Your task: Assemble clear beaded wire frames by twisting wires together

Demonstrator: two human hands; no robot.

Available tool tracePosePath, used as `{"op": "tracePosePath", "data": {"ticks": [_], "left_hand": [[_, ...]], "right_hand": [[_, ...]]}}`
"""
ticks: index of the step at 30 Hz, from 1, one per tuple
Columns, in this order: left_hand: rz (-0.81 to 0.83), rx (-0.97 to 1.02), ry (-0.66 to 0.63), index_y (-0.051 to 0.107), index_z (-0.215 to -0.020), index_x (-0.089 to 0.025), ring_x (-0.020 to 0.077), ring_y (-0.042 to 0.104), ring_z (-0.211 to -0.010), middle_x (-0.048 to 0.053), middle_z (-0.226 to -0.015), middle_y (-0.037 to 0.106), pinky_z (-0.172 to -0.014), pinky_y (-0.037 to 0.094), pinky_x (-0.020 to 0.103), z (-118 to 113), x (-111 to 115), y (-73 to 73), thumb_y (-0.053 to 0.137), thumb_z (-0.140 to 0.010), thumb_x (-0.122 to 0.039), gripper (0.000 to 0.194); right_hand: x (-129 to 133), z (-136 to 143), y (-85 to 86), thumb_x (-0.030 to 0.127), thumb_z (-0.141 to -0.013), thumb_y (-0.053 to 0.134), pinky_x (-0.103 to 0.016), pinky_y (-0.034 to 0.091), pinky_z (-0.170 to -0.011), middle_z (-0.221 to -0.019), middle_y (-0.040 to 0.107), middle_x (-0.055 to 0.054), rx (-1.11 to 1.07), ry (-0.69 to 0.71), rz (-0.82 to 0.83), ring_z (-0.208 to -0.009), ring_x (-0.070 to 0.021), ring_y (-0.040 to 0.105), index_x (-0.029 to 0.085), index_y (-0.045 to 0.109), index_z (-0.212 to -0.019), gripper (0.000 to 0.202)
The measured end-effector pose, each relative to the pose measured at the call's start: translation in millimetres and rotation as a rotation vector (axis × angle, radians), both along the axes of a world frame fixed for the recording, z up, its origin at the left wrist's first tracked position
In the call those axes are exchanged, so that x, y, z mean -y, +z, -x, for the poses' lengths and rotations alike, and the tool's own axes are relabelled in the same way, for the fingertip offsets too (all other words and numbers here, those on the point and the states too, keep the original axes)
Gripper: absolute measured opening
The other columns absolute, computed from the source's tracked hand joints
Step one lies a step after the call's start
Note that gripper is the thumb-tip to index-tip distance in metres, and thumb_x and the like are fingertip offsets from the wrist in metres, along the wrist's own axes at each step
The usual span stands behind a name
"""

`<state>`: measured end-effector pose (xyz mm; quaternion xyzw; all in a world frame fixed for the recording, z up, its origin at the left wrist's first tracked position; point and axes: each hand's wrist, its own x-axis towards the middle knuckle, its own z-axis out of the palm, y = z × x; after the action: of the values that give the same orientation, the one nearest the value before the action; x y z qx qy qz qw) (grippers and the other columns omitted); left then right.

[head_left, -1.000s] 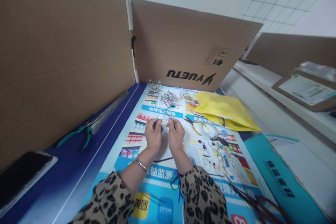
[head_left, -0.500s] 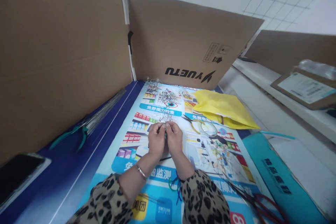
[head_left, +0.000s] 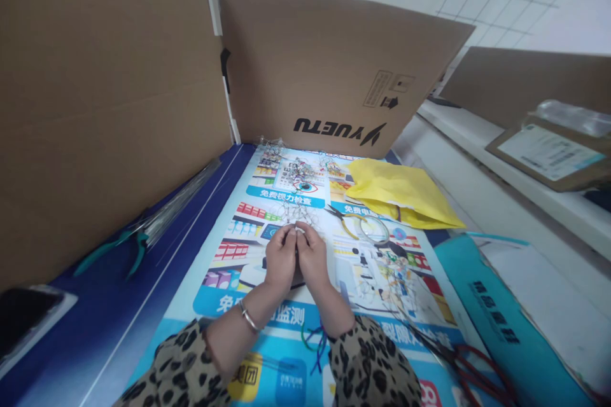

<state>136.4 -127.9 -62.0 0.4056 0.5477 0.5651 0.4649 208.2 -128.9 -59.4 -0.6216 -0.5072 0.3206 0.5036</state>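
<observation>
My left hand (head_left: 280,259) and my right hand (head_left: 311,254) meet over the middle of the printed mat (head_left: 191,292), thumbs side by side and fingers closed. Both pinch something too small to make out between the fingertips. Just beyond the fingertips lies a thin wire tangle (head_left: 296,213), and farther back is a larger heap of wire pieces (head_left: 303,172). Yellow-handled pliers (head_left: 351,222) and a coil of clear wire (head_left: 375,230) rest right of my hands. Green and blue twisted strands (head_left: 316,344) lie near my right wrist.
Cardboard panels (head_left: 334,57) stand behind and left. Teal pliers (head_left: 136,248) and straight wires (head_left: 179,203) lie left, near a phone (head_left: 28,318). To the right are a yellow bag (head_left: 405,194), more wire pieces (head_left: 396,280), red-handled scissors (head_left: 477,369) and a teal packet (head_left: 491,311).
The view has shifted slightly, so the surroundings appear a little farther left and higher. My hands stay together, with the thumbs now closer to each other.
</observation>
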Motion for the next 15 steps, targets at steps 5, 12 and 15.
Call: {"op": "tracePosePath", "data": {"ticks": [5,12,15], "left_hand": [[0.016,0.006,-0.01,0.065,-0.092,-0.017,0.0194,0.062,-0.088,0.006,-0.092,0.068,-0.084,0.046,0.033,-0.5,-1.3,-2.5,0.054,-0.079,-0.033,0.023],[0.049,-0.056,-0.047,0.065,-0.081,-0.015,0.0174,0.061,-0.075,0.004,-0.078,0.067,-0.072,0.048,0.029,5.3,-11.0,-2.1,0.057,-0.075,-0.033,0.021],[0.056,-0.102,-0.065,0.065,-0.077,-0.015,0.0171,0.06,-0.072,0.004,-0.074,0.066,-0.069,0.047,0.028,7.9,-13.5,-2.5,0.058,-0.073,-0.033,0.019]], "right_hand": [[4.2,-2.5,2.0,0.026,-0.082,0.043,-0.036,0.044,-0.095,-0.115,0.065,-0.009,0.034,0.063,0.04,-0.103,-0.0206,0.061,0.015,0.06,-0.116,0.039],[6.7,-5.3,-1.2,0.023,-0.081,0.042,-0.038,0.043,-0.095,-0.115,0.064,-0.007,0.066,0.119,0.071,-0.105,-0.021,0.059,0.019,0.06,-0.117,0.04],[6.2,-6.6,-1.6,0.021,-0.079,0.043,-0.038,0.046,-0.088,-0.103,0.068,-0.006,0.099,0.135,0.094,-0.095,-0.0209,0.062,0.02,0.058,-0.12,0.043]]}}
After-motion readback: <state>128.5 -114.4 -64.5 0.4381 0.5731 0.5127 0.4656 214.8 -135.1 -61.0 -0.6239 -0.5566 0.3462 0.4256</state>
